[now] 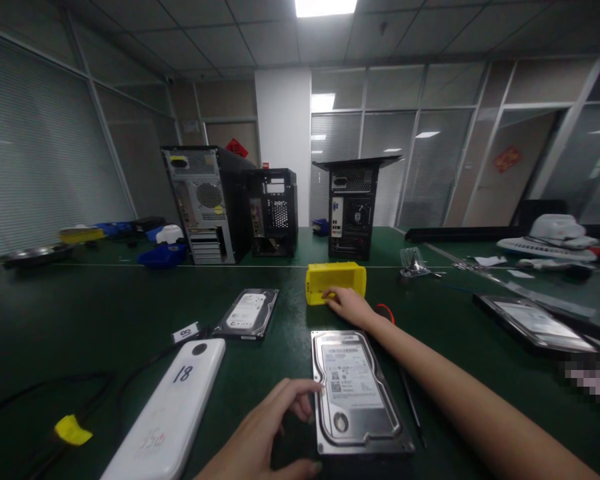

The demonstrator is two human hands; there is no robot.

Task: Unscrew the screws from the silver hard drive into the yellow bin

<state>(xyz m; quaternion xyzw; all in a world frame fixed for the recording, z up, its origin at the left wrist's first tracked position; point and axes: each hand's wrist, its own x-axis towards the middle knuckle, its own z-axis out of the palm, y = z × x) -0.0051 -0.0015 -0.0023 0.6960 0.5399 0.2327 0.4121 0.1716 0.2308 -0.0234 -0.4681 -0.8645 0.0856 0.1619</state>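
A silver hard drive with a white label lies flat on the green table in front of me. My left hand is beside its left edge, index fingertip touching the casing, thumb and fingers apart. Beyond the drive, my right hand reaches into a yellow plastic bin that lies with its opening toward me. Its fingertips are drawn together inside; anything between them is too small to make out. Under my right forearm lies a thin tool, its metal shaft pointing toward me and a red and black part showing behind the arm.
Another hard drive lies left of centre, near a white power bank marked 18 with a black cable. A third drive is at right. Computer cases stand at the back, with a blue bin beside them.
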